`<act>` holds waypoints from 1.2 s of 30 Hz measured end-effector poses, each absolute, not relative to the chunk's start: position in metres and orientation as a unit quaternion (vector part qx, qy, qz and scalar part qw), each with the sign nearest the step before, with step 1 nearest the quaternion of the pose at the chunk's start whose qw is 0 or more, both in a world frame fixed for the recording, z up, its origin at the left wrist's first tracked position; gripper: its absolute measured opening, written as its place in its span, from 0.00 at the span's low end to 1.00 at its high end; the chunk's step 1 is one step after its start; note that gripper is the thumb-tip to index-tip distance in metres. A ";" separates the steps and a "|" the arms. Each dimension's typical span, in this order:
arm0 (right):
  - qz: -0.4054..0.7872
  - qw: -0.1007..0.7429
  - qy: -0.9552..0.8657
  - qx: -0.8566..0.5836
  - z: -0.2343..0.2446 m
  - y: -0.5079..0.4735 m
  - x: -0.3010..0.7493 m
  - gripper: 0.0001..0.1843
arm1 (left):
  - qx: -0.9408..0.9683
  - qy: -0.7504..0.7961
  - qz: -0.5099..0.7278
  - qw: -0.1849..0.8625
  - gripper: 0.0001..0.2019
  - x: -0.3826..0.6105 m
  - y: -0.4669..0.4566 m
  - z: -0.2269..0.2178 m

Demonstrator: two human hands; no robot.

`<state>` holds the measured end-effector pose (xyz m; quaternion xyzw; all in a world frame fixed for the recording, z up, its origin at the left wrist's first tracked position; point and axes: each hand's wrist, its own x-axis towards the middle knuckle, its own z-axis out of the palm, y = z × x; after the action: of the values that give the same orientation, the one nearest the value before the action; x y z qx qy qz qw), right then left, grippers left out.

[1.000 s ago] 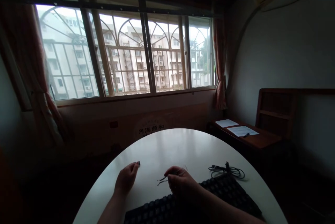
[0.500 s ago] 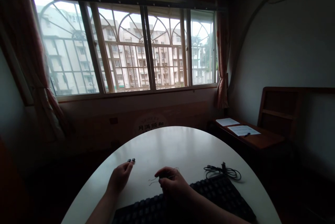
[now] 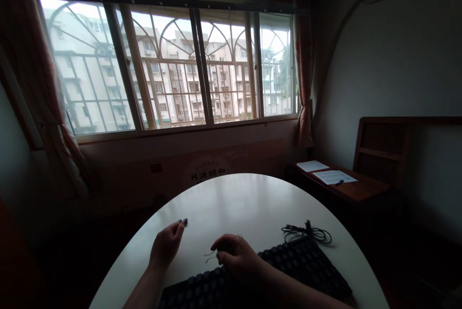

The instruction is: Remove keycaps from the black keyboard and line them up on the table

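Note:
My left hand [image 3: 165, 244] is closed over the left part of the white table, beyond the keyboard's left end. Small black keycaps [image 3: 185, 222] stick out between its thumb and fingertips; the palm is hidden. My right hand [image 3: 236, 255] is curled above the black keyboard [image 3: 306, 265], closed on a wire keycap puller [image 3: 210, 255]. The puller's two thin bent wire ends point left from the fingers, apart from the keys, and more wire shows above the knuckles. My right hand and forearm cover the middle of the keyboard.
A coiled black cable [image 3: 311, 233] lies behind the keyboard's right part on the round white table [image 3: 249, 198]. To the right, a low wooden bench [image 3: 368, 189] bears paper sheets [image 3: 335, 176] and a dark pen-like object [image 3: 340, 183]. A barred window [image 3: 202, 68] fills the far wall.
My right hand has shifted slightly left and down, with the wire puller still in it. The keycaps have turned a little in my left fingertips. The view has moved slightly.

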<state>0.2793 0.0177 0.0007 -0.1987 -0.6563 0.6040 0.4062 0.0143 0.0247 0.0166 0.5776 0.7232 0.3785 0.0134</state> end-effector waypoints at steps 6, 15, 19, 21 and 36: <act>0.571 0.403 -0.683 -0.215 0.003 0.016 0.279 0.12 | 0.602 0.710 0.365 -0.005 0.21 0.021 0.029 0.017; 0.525 0.410 -0.712 -0.223 0.005 0.011 0.282 0.12 | 0.619 0.693 0.369 0.004 0.22 0.028 0.030 0.021; 0.528 0.397 -0.715 -0.229 0.006 0.011 0.285 0.10 | 0.632 0.689 0.354 -0.002 0.22 0.025 0.035 0.018; 0.533 0.389 -0.715 -0.230 0.006 0.011 0.287 0.10 | 0.647 0.687 0.331 -0.007 0.21 0.026 0.036 0.017; 0.507 0.323 -0.768 -0.221 0.029 -0.013 0.299 0.18 | 0.697 0.698 0.153 0.055 0.19 0.048 0.031 0.010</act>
<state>0.2992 -0.0133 0.0291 -0.2213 -0.7677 0.5074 0.3229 0.0481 0.0310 0.0101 0.6974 0.6981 0.1528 0.0551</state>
